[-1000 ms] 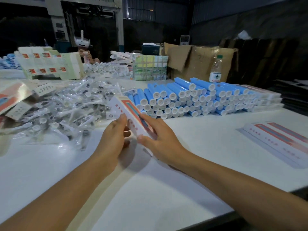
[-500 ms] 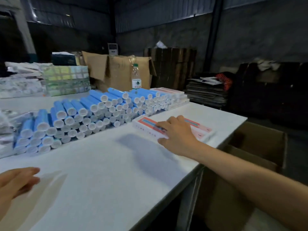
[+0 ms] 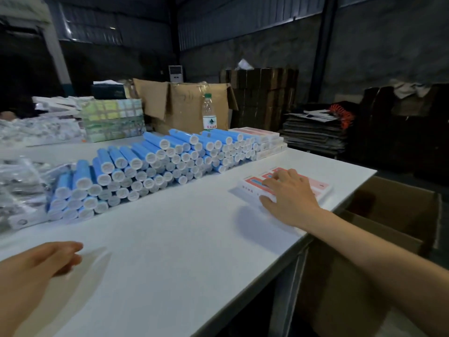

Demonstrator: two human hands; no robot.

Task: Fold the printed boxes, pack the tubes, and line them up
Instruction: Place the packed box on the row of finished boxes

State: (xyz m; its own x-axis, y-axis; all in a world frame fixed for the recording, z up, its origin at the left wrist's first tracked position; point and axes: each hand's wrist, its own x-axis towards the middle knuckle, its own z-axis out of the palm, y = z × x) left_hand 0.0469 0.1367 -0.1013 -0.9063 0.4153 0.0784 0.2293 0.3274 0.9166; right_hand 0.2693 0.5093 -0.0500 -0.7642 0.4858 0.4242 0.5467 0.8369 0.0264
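Observation:
A stack of flat printed boxes (image 3: 320,188), white with red and blue print, lies near the table's right edge. My right hand (image 3: 289,193) rests on top of it, fingers spread over the print and thumb at the stack's near side. A long pile of blue tubes (image 3: 150,166) with white caps runs across the middle of the white table (image 3: 170,251). Behind the pile's far end lies a stack of packed boxes (image 3: 267,141). My left hand (image 3: 46,261) hovers over the table at the lower left, fingers loosely curled, holding nothing.
Clear plastic-wrapped items (image 3: 19,181) are heaped at the left. A water bottle (image 3: 210,113), open cardboard cartons (image 3: 184,103) and a printed package (image 3: 114,120) stand at the back. An open brown carton (image 3: 393,222) sits on the floor beyond the table's right edge.
One second ago both hands held a folded box in front of me. Since then the view swung right, my right hand reached onto the flat box stack, and my left hand came away with nothing.

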